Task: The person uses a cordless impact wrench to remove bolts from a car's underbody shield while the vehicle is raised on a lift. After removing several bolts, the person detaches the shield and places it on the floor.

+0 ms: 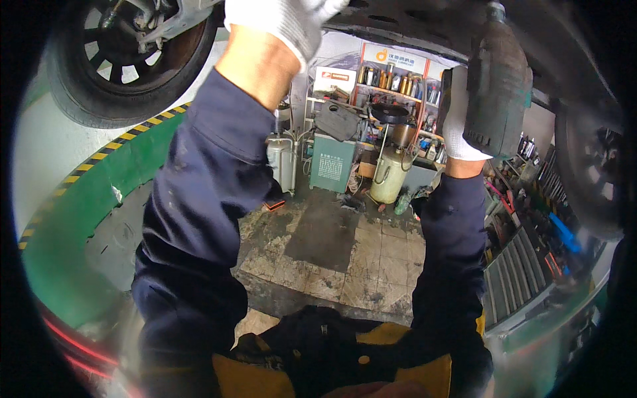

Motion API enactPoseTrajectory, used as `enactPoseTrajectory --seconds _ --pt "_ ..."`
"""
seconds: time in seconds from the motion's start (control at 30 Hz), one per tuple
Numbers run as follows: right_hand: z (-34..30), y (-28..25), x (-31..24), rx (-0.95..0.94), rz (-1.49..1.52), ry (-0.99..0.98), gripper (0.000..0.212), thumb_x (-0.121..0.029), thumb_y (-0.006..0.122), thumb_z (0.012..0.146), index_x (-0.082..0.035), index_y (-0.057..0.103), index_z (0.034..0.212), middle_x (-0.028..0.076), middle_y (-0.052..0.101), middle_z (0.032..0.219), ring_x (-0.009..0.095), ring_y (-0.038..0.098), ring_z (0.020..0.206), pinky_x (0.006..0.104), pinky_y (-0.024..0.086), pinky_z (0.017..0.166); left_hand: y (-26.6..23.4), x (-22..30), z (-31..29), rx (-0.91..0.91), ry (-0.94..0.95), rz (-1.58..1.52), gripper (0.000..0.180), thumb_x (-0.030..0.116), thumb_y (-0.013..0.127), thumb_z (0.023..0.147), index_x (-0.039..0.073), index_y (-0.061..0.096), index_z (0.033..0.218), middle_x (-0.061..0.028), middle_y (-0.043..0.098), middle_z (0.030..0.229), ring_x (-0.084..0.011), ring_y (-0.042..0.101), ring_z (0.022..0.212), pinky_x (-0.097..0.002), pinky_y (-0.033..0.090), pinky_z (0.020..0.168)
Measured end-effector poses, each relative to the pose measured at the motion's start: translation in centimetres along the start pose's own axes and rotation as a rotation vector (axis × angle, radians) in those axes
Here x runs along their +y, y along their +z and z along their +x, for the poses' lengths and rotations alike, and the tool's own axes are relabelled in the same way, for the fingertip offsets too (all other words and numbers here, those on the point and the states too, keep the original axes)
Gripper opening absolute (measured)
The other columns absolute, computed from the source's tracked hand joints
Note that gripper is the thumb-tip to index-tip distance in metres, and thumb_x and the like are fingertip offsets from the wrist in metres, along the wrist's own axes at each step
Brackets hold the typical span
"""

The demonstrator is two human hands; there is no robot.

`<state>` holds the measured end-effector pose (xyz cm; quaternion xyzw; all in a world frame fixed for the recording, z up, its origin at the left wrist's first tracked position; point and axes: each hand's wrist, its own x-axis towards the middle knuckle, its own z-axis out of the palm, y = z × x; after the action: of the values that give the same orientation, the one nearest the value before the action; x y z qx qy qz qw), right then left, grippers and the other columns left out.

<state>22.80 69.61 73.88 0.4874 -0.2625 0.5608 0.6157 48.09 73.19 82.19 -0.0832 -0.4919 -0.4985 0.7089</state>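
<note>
Power tool (496,93), gripped by the gloved right hand (458,136) at two o'clock, could drop if that hold slackens; left hand (282,23) near twelve, grip: cannot tell.

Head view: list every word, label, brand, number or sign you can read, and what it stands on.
I'll place the printing without copying it:
White sign above the shelves: dark lettering beside an orange round emblem.
White panel or box: red band with pale lettering.
Green cabinet: rows of white characters, too small to read.
Bottles: labels too small.
Power tool: nothing legible.
</note>
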Motion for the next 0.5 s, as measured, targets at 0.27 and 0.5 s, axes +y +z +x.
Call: enactPoseTrajectory --seconds 0.27,0.5 --pt "0.7 0.8 0.8 0.025 0.005 0.008 0.043 -0.016 0.075 0.089 -0.010 0.069 0.131 0.014 0.069 0.128 0.034 0.065 0.116 0.0444 0.049 0.101 0.3 -0.4 0.1 0.090 0.164 0.156 0.018 0.027 0.062 0.096 0.016 0.060 0.082 0.0084 0.031 0.055 -0.0118 0.030 0.048 -0.0302 0.036 0.058" --pt "0.6 1.6 0.9 0.031 0.000 0.014 0.043 -0.016 0.074 0.089 -0.010 0.069 0.131 0.014 0.069 0.129 0.034 0.065 0.116 0.0444 0.049 0.101 -0.3 -0.2 -0.1 0.025 0.093 0.138 0.019 0.028 0.060 0.098 0.014 0.060 0.085 0.0082 0.032 0.056 -0.0116 0.032 0.050 -0.0292 0.035 0.057"
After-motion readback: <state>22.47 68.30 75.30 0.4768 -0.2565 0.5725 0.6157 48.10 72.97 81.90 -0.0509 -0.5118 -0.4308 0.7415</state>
